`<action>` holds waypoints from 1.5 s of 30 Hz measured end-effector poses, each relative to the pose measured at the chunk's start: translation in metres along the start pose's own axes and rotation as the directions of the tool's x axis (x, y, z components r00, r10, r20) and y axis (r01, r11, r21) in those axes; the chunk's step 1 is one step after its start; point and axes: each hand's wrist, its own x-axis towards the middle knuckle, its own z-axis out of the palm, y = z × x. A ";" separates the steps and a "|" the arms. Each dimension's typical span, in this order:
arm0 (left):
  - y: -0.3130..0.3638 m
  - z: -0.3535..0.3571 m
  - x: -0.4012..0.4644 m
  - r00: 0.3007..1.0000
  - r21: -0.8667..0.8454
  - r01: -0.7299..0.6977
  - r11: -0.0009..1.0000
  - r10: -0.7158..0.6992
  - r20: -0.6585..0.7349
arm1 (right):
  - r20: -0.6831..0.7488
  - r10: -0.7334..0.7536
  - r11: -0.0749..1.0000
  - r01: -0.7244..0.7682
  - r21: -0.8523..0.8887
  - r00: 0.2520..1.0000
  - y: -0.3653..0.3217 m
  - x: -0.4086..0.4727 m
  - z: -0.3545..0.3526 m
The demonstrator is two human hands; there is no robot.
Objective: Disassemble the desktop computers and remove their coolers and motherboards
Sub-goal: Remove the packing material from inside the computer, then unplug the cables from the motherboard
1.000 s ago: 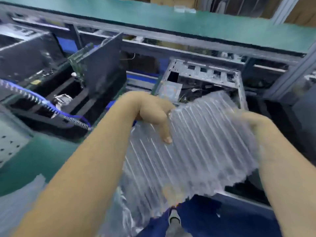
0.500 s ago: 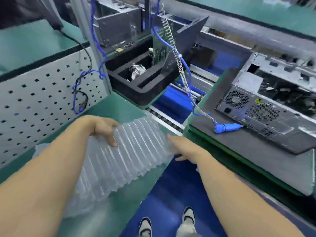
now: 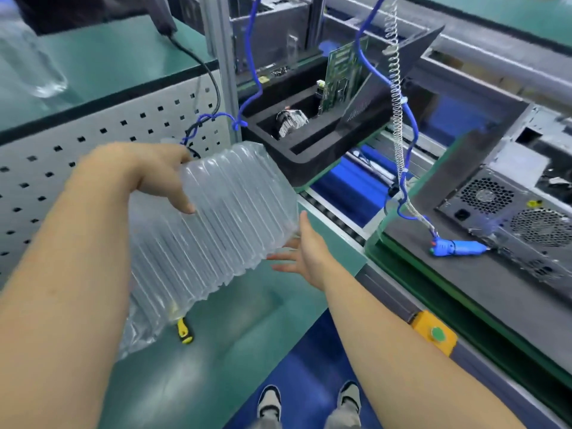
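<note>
Left grip (image 3: pixel 161 178) pinching air wrap (image 3: pixel 216 218) at top edge, right grip (image 3: pixel 305 252) spread beneath as support, clear of case (image 3: pixel 507 212) for disassembly access.

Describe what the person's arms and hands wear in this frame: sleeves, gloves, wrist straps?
Both forearms are bare as far as the frame shows: no sleeves in view. The left hand and right hand have no gloves, rings, watch or wrist strap visible.
</note>
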 end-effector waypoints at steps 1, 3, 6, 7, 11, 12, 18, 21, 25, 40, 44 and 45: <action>0.004 0.002 0.000 1.000 0.025 -0.010 1.000 0.011 -0.025 | -0.036 -0.012 1.000 0.011 -0.020 0.999 -0.002 0.002 0.002; 0.008 0.013 0.004 0.999 0.030 -0.038 0.999 0.039 -0.027 | -0.111 -0.021 0.998 0.014 -0.067 0.994 -0.004 0.003 0.003; 0.008 0.048 0.017 1.000 0.028 -0.019 0.999 0.019 0.022 | -0.183 -0.001 0.978 -0.037 -0.206 0.983 0.001 0.003 0.000; 0.006 0.064 0.022 1.000 0.059 0.002 0.998 -0.002 -0.001 | -0.186 0.001 0.970 -0.046 -0.240 0.982 0.005 0.003 -0.001; 0.001 0.149 0.035 0.999 0.099 0.047 0.994 -0.047 0.005 | -0.060 -0.026 0.811 -0.014 -0.586 0.998 0.032 0.007 0.001; 0.000 0.169 0.036 0.999 0.058 0.041 0.997 -0.042 0.025 | 0.002 0.001 0.733 0.001 -0.680 1.000 0.039 0.006 0.006; -0.003 0.249 0.038 0.997 -0.210 0.046 0.977 -0.033 0.067 | 0.214 0.066 0.537 0.146 -0.831 0.975 0.075 0.009 0.034; -0.019 0.267 0.033 0.993 -0.159 0.094 0.983 -0.081 0.087 | 0.146 0.067 0.380 0.110 -0.919 0.987 0.081 0.015 0.032; -0.012 0.264 0.031 0.990 -0.046 0.142 0.989 -0.142 -0.003 | 0.097 -0.036 0.528 0.101 -0.843 0.995 0.071 0.021 0.011; 0.298 0.193 0.012 0.613 -0.298 -0.545 0.784 0.615 0.496 | -0.115 -0.083 0.848 0.010 -0.529 0.990 0.014 -0.082 -0.191; 0.392 0.187 -0.022 0.431 -0.305 -0.656 0.691 0.674 0.601 | -0.120 -0.059 0.916 0.006 -0.401 0.991 -0.011 -0.141 -0.280; 0.419 0.182 -0.027 0.410 -0.331 -0.695 0.638 0.731 0.546 | -0.178 -0.123 0.934 0.054 -0.354 0.976 -0.021 -0.152 -0.302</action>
